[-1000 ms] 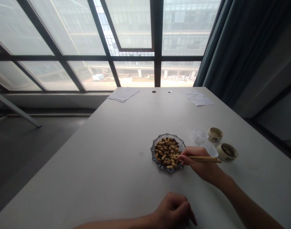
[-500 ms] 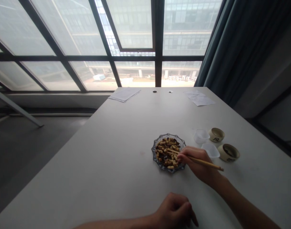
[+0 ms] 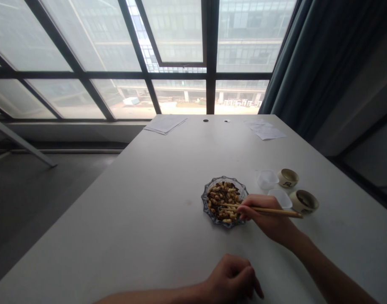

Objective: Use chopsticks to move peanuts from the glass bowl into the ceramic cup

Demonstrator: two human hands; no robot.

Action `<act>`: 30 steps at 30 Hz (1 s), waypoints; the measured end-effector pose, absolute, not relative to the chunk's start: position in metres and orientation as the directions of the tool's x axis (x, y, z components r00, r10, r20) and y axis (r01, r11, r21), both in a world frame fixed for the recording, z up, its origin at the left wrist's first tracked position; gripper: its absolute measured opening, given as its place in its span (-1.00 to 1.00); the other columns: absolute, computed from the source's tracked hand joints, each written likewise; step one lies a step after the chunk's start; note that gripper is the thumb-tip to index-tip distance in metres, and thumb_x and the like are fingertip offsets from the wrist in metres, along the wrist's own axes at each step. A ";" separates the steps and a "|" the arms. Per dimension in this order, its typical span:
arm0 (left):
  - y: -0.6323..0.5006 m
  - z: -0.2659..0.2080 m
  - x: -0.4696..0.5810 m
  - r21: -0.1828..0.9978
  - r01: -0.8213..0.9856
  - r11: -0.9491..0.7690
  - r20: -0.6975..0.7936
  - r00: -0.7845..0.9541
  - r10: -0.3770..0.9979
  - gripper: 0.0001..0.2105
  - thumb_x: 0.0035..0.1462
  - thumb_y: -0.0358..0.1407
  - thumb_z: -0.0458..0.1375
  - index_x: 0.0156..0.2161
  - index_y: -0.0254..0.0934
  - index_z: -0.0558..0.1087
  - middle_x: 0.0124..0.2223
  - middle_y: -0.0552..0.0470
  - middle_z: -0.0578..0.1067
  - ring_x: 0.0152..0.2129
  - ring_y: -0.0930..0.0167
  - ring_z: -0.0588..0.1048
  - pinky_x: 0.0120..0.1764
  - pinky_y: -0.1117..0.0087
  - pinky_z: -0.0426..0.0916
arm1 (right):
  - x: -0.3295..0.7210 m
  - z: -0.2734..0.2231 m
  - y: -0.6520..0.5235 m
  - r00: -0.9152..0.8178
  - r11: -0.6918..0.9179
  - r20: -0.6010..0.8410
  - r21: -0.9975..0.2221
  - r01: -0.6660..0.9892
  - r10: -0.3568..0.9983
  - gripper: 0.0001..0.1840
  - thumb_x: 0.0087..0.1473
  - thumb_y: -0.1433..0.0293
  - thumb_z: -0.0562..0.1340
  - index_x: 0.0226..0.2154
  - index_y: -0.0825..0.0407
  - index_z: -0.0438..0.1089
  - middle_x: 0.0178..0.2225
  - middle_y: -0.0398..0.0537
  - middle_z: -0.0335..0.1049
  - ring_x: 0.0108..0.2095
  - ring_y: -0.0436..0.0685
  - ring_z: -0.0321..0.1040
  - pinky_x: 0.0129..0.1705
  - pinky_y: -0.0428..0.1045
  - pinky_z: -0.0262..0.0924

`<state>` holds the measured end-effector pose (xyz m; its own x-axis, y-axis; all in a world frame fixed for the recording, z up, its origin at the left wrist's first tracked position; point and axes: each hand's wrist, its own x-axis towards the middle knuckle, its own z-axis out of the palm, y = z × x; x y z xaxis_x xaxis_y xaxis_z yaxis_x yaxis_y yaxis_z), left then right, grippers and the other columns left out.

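The right hand (image 3: 267,220) has its grip pinched on chopsticks (image 3: 276,212) at the peanuts (image 3: 223,196) in a glass plate (image 3: 205,209) midway between the left and right edges of the bench (image 3: 133,223), where an uneven squeeze could flick one out, the grip of the curled left hand (image 3: 231,278) being too hidden to tell.

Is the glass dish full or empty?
Fairly full: the glass dish holds many tan and dark pieces across its middle, leaving its rim mostly bare.
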<state>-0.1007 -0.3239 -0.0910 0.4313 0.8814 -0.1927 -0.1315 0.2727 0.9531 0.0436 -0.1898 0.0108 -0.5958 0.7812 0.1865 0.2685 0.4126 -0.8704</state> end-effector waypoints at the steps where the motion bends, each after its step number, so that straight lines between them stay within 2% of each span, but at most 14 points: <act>1: -0.324 -0.091 -0.101 0.953 -0.137 0.270 -0.189 0.428 0.884 -0.17 0.05 0.46 0.04 -0.54 -0.41 0.55 -0.65 0.06 0.31 -0.72 0.53 0.24 -0.60 0.50 0.08 | 0.042 0.009 -0.190 -0.606 0.400 0.167 -0.876 0.271 0.778 -0.67 0.29 0.21 0.29 -0.44 0.04 0.56 -0.45 -0.05 0.57 -0.41 0.10 0.50 -0.35 -0.06 0.35; 8: -0.324 -0.095 -0.101 0.955 -0.142 0.259 -0.175 0.433 0.884 -0.18 0.10 0.43 0.04 -0.52 -0.42 0.56 -0.64 0.04 0.33 -0.71 0.52 0.26 -0.60 0.50 0.09 | 0.040 0.001 -0.186 -0.584 0.290 0.067 -0.910 0.297 0.809 -0.65 0.26 0.18 0.31 -0.43 0.06 0.57 -0.47 -0.02 0.59 -0.44 0.12 0.53 -0.38 -0.05 0.36; 18: -0.324 -0.096 -0.102 0.956 -0.137 0.261 -0.175 0.445 0.878 -0.15 0.08 0.44 0.02 -0.51 -0.44 0.58 -0.63 0.03 0.34 -0.71 0.51 0.26 -0.60 0.49 0.10 | 0.040 -0.003 -0.187 -0.527 0.272 0.049 -0.895 0.354 0.848 -0.56 0.27 0.11 0.28 -0.48 0.05 0.57 -0.47 0.00 0.62 -0.42 0.16 0.56 -0.34 -0.02 0.36; 25: -0.324 -0.091 -0.101 0.959 -0.130 0.253 -0.174 0.433 0.885 -0.17 0.11 0.42 0.03 -0.52 -0.43 0.57 -0.63 0.04 0.33 -0.71 0.52 0.26 -0.59 0.49 0.10 | 0.039 -0.005 -0.186 -0.523 0.238 0.032 -0.913 0.331 0.852 -0.60 0.24 0.10 0.31 -0.44 0.05 0.57 -0.46 -0.01 0.63 -0.43 0.16 0.57 -0.37 -0.03 0.37; 30: -0.324 -0.090 -0.101 0.955 -0.122 0.270 -0.192 0.437 0.879 -0.18 0.08 0.45 0.01 -0.56 -0.39 0.51 -0.63 0.05 0.32 -0.71 0.53 0.25 -0.60 0.50 0.10 | 0.038 -0.004 -0.187 -0.521 0.302 0.082 -0.886 0.352 0.849 -0.55 0.28 0.11 0.28 -0.51 0.05 0.57 -0.48 -0.01 0.61 -0.44 0.14 0.55 -0.36 -0.04 0.35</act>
<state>-0.1008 -0.3238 -0.0901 0.4368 0.8787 -0.1924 -0.1225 0.2700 0.9550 0.0375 -0.1868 -0.0042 -0.5214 0.8493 0.0823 0.3516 0.3017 -0.8862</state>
